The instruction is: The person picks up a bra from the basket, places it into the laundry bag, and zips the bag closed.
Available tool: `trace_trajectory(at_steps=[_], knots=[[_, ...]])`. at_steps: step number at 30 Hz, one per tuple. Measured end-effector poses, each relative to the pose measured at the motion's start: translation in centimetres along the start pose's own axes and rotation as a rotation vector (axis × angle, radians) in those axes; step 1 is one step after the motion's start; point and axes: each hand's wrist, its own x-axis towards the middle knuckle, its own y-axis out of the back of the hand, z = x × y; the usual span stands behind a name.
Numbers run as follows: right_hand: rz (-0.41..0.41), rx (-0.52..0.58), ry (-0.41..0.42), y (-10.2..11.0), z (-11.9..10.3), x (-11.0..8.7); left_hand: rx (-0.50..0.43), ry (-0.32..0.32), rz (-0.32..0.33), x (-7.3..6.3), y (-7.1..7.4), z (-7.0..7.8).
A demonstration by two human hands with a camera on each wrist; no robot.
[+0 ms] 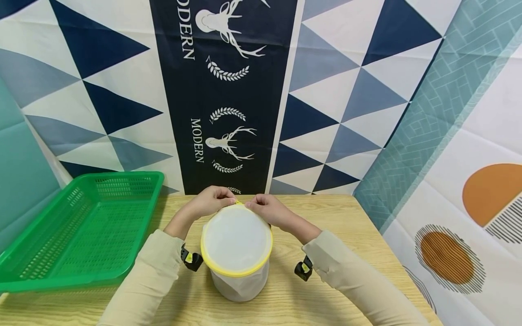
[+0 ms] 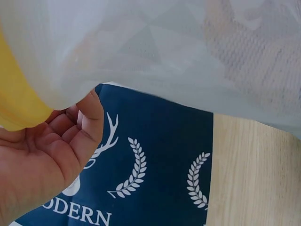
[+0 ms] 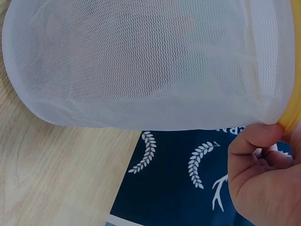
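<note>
A white mesh laundry bag (image 1: 237, 237), cylindrical with a yellow zipper rim (image 1: 236, 273), stands upright on the table. At the far side of that rim, my left hand (image 1: 211, 200) pinches the edge with thumb and fingers curled. Just to its right, my right hand (image 1: 270, 210) pinches the rim too. Between the fingertips a small yellow zipper pull (image 1: 238, 202) shows. In the right wrist view, the thumb and finger of the right hand (image 3: 265, 174) meet at the yellow edge. The bag's mesh wall (image 2: 155, 52) fills the top of the left wrist view.
A green plastic basket (image 1: 87, 231) stands at the left of the wooden table (image 1: 326, 290). A patterned cloth (image 1: 228, 90) hangs behind the table's far edge, and another printed cloth (image 1: 469, 217) hangs along the right side.
</note>
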Motion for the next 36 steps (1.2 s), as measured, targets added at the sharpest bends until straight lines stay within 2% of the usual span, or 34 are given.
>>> trace_trajectory(at_steps=[12, 23, 36], knots=[[-0.001, 0.01, -0.007, 0.11, 0.09, -0.07, -0.004, -0.001, -0.003, 0.35, -0.02, -0.3], [0.004, 0.023, -0.002, 0.09, 0.15, -0.27, -0.006, 0.025, 0.003, 0.2, -0.19, -0.2], [0.009, 0.029, 0.008, -0.05, 0.07, -0.37, -0.018, 0.018, 0.049, 0.3, 0.01, -0.71]])
